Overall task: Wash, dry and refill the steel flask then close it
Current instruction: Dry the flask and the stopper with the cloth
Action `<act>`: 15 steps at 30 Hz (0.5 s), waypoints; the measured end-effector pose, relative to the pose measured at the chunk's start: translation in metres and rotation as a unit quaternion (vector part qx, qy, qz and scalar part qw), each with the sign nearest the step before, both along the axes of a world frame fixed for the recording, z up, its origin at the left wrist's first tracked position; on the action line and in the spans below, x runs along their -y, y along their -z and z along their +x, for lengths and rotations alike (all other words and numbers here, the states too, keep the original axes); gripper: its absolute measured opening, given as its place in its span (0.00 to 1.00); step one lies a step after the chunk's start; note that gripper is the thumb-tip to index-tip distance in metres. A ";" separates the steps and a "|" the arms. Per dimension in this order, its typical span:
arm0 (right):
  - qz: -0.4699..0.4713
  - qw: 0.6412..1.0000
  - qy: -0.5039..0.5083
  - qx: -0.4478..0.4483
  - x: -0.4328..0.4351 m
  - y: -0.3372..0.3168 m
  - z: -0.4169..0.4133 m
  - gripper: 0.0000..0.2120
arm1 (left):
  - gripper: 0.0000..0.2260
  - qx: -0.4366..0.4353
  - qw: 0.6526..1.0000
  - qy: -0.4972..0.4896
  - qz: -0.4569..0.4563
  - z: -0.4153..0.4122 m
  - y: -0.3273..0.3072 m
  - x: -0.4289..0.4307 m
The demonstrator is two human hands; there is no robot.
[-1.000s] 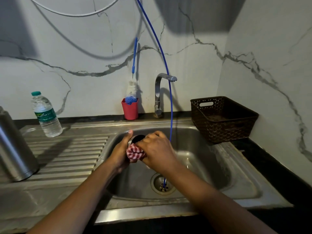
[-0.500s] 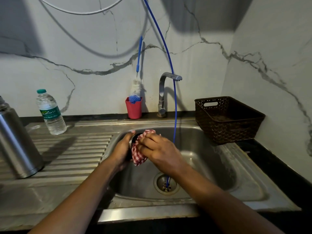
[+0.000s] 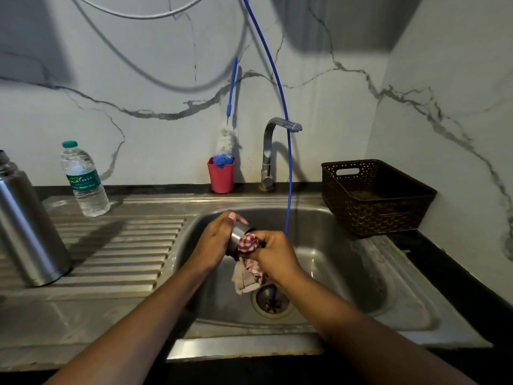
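L hand (image 3: 215, 243) gripping steel cup (image 3: 238, 235) over sink (image 3: 347, 273) | R hand (image 3: 273, 255) fingers pinching checked cloth (image 3: 249, 243), pressing it into cup mouth | steel flask (image 3: 27, 226) standing upright on drainboard (image 3: 125, 245), L of sink

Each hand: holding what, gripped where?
Left hand grips the small steel cup around its side. Right hand pinches the checked cloth at its bunched end, pressed against the cup's open end.

Bottle label: the green label (image 3: 83, 181) on the water bottle (image 3: 88, 200) is showing white script that reads roughly "nature", its first letter unclear.
Small print: a paler line under the script is blurring past reading.
Place: the bottle is standing well left of the left hand (image 3: 215, 240), farther back.
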State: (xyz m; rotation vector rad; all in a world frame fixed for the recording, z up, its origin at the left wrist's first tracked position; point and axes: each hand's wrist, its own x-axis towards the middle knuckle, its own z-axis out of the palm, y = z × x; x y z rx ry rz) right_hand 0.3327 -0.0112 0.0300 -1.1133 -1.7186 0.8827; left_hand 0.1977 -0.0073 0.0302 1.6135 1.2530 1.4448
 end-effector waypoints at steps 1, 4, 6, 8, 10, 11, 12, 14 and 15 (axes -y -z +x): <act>0.047 0.999 0.011 0.026 0.000 0.001 -0.001 0.10 | 0.16 0.011 1.000 -0.001 -0.005 0.001 -0.001 -0.002; 0.329 0.921 0.036 0.207 -0.007 0.009 0.001 0.11 | 0.15 0.053 0.997 -0.012 -0.063 0.000 -0.004 -0.010; 0.455 0.848 0.034 0.272 -0.013 0.010 0.005 0.11 | 0.15 0.076 0.988 -0.029 -0.134 -0.002 -0.004 -0.015; 0.516 0.800 0.024 0.305 -0.015 0.012 0.005 0.10 | 0.14 0.094 0.977 -0.043 -0.189 -0.006 0.000 -0.017; 0.528 0.786 0.025 0.321 -0.016 0.013 0.004 0.11 | 0.14 0.105 0.970 -0.052 -0.214 -0.006 0.001 -0.017; 0.519 0.792 0.031 0.320 -0.015 0.014 0.004 0.10 | 0.14 0.109 0.970 -0.049 -0.212 -0.005 0.001 -0.016; 0.497 0.810 0.036 0.311 -0.013 0.014 0.004 0.10 | 0.14 0.110 0.972 -0.046 -0.202 -0.003 -0.001 -0.015; 0.380 0.890 0.041 0.249 -0.009 0.010 0.005 0.11 | 0.14 0.083 0.982 -0.051 -0.161 0.001 -0.003 -0.009; 0.261 0.949 0.023 0.177 -0.008 0.005 0.006 0.11 | 0.15 0.060 0.987 -0.051 -0.137 0.002 -0.003 -0.008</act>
